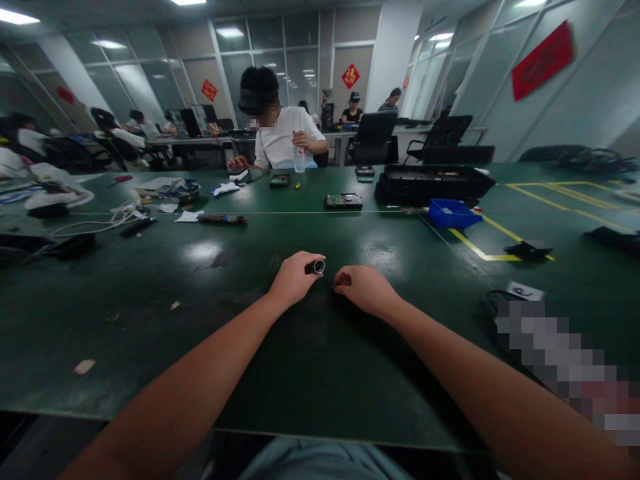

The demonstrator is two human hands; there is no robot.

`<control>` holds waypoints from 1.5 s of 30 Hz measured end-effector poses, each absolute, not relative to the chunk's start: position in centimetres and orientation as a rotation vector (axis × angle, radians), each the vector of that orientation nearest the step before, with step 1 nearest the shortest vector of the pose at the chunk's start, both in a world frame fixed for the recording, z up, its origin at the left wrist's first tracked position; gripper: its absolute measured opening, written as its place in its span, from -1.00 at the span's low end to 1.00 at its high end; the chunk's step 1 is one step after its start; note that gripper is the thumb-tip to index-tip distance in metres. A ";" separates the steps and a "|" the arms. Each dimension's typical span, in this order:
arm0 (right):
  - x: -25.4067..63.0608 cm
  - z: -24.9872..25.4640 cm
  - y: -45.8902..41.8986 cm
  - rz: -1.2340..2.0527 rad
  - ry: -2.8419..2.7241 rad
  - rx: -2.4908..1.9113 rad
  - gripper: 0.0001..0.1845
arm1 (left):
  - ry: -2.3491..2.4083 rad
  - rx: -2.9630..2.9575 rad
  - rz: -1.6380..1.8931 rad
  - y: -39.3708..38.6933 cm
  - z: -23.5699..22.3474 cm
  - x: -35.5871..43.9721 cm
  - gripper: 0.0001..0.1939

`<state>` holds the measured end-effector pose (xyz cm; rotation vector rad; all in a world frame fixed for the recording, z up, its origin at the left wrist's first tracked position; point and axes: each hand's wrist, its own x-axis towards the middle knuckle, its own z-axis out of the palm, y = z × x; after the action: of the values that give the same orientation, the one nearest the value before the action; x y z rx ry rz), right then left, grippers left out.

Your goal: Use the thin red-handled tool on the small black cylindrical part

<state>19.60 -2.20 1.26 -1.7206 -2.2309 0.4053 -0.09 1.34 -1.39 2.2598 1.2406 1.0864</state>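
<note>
My left hand is closed around a small dark cylinder with a silvery end, which sticks out toward the right. My right hand rests on the green table just right of it, fingers curled into a loose fist; whether anything is inside it is hidden. Both hands lie close together near the table's middle, a small gap between them.
Across the table a person in a white shirt sits holding a bottle. A hard drive, a black case, a blue bin, a dark stick-like tool and cables lie farther back. Yellow tape lines mark the right side.
</note>
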 end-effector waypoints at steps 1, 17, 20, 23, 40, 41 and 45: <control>19.6 1.3 -2.3 0.413 -2.233 -1.714 -0.88 | 1.239 2.260 1.088 1.3 -1.4 -0.1 -0.60; 18.8 1.8 -3.5 0.207 -2.033 -1.335 -0.87 | 1.016 2.225 1.071 0.9 -1.5 0.4 -0.68; 18.8 1.6 -3.5 0.189 -2.033 -1.288 -0.87 | 0.966 2.227 1.061 0.6 -1.2 0.6 -0.68; 18.8 1.3 -3.4 0.182 -2.044 -1.273 -0.87 | 0.928 2.239 1.062 0.4 -1.0 0.7 -0.70; 19.1 1.7 -3.2 0.220 -1.960 -1.410 -0.73 | 0.841 2.350 1.000 0.4 -0.9 0.5 -0.66; 19.2 1.8 -3.2 0.206 -1.989 -1.406 -0.73 | 0.834 2.364 0.987 0.4 -0.8 0.5 -0.66; 19.5 2.1 -3.3 0.148 -2.106 -1.384 -0.72 | 0.816 2.395 0.938 0.4 -0.9 0.5 -0.64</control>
<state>19.47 -3.27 2.14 -1.3839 -2.1059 0.1476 0.49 0.37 -0.88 2.3945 0.8155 0.9378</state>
